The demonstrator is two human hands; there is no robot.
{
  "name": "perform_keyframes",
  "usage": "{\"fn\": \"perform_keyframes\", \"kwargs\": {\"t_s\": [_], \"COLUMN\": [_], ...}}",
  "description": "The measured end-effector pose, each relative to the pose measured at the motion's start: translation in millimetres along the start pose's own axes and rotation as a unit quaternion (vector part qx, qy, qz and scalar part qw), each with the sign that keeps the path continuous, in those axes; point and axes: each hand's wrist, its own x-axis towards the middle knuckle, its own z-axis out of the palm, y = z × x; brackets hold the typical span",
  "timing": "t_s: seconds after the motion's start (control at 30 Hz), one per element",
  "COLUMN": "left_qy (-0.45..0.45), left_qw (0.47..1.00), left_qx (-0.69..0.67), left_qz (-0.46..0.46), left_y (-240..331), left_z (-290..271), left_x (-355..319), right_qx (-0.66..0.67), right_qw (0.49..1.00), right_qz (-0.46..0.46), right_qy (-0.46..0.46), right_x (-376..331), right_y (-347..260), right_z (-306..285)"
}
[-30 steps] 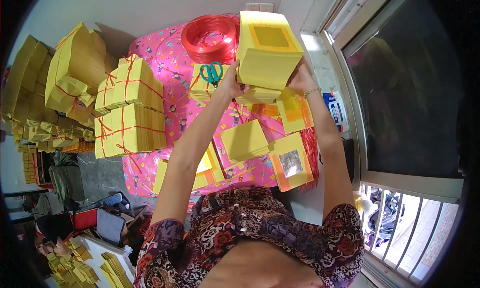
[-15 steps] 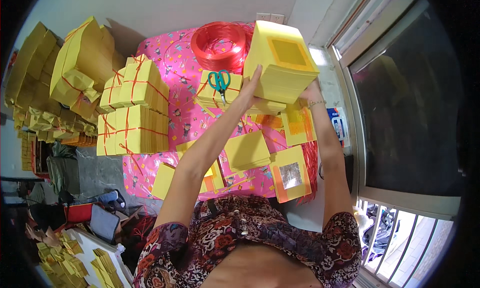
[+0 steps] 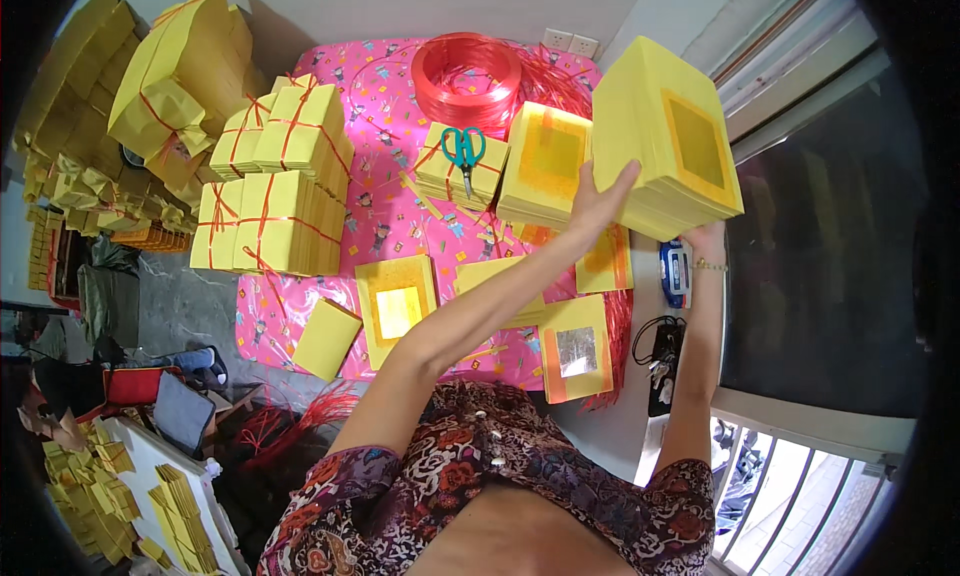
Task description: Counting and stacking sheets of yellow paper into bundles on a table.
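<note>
Between both hands I hold a tall stack of yellow joss paper (image 3: 650,126), tilted, with an orange square and a dull gold patch on its right-facing side. My left hand (image 3: 603,198) grips its lower left side, thumb up along the face. My right hand (image 3: 706,238) is under the lower right corner, its fingers partly hidden by the paper. Just left of it stands another stack of joss paper (image 3: 545,161). Beside that, teal-handled scissors (image 3: 464,159) lie on a bundle of yellow paper (image 3: 440,181) tied with red string.
A pink patterned cloth (image 3: 385,191) covers the table. A red twine coil (image 3: 466,81) lies at the back. Tied bundles (image 3: 285,221) stand at left; loose sheets with foil squares (image 3: 577,351) lie in front. A window frame (image 3: 765,186) borders the right. Another person (image 3: 60,426) is at lower left.
Both my hands have carried the joss paper stack to the right, uncovering the stack beside it. My view has shifted, and a person now shows at lower left.
</note>
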Motion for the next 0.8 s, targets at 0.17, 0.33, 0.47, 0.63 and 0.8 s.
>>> {"fn": "perform_keyframes", "kwargs": {"t_s": [0.17,0.33,0.47,0.63,0.8], "left_qy": [0.011,0.028,0.105,0.156,0.173], "left_qw": [1.000,0.998,0.990,0.986,0.985], "left_qx": [0.001,-0.017,0.017,0.033,-0.008], "left_qz": [0.014,0.060,0.093,0.051,0.000], "left_y": [4,-7,-22,-49,-78], "left_z": [-1,-51,-111,-208,-287], "left_x": [-46,-91,-127,-166,-208], "right_qx": [0.025,-0.027,-0.225,-0.123,-0.233], "right_qw": [1.000,1.000,0.956,0.970,0.933], "right_qz": [-0.012,-0.016,-0.078,0.102,0.087], "right_qy": [0.009,0.002,-0.171,-0.182,-0.262], "right_x": [-54,-75,-83,-94,-133], "right_y": [3,58,134,229,315], "right_z": [19,16,6,9,40]}}
